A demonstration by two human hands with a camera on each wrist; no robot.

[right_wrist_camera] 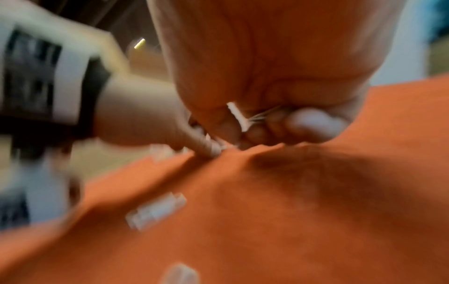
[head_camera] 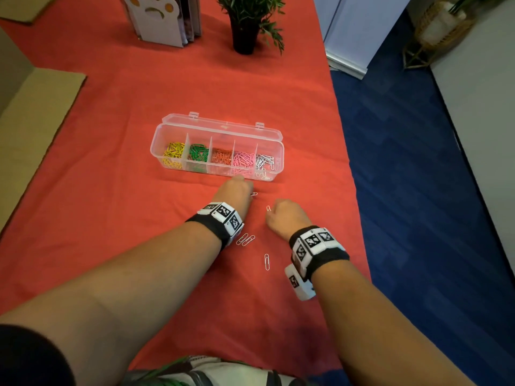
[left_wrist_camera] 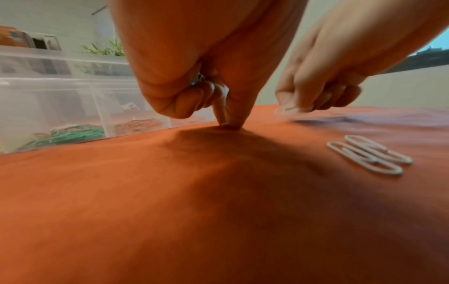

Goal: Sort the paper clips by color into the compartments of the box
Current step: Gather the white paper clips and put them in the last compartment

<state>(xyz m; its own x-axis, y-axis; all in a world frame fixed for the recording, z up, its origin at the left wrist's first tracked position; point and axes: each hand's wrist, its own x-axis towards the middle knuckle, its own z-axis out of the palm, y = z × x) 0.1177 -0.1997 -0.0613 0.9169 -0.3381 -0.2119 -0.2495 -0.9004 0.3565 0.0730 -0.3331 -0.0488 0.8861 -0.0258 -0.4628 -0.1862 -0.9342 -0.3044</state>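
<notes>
The clear five-compartment box (head_camera: 274,135) holds yellow, green, orange, pink and white clips in separate sections. My left hand (head_camera: 249,191) is just in front of it. Its thumb and forefinger (left_wrist_camera: 222,113) press down on the red cloth at a white clip (head_camera: 254,194), and the curled fingers keep something shiny in the palm. My right hand (head_camera: 269,212) is beside it, pinching a white clip (head_camera: 268,208) (left_wrist_camera: 289,110), with more white clips (right_wrist_camera: 239,118) tucked in its curled fingers. Two white clips (head_camera: 245,239) (left_wrist_camera: 369,155) and a single one (head_camera: 267,261) lie loose near my wrists.
A red cloth (head_camera: 139,246) covers the table, whose right edge drops to blue floor (head_camera: 418,190). A potted plant (head_camera: 245,26) and a white book stand (head_camera: 158,20) are at the back. Cardboard (head_camera: 33,112) lies at the left.
</notes>
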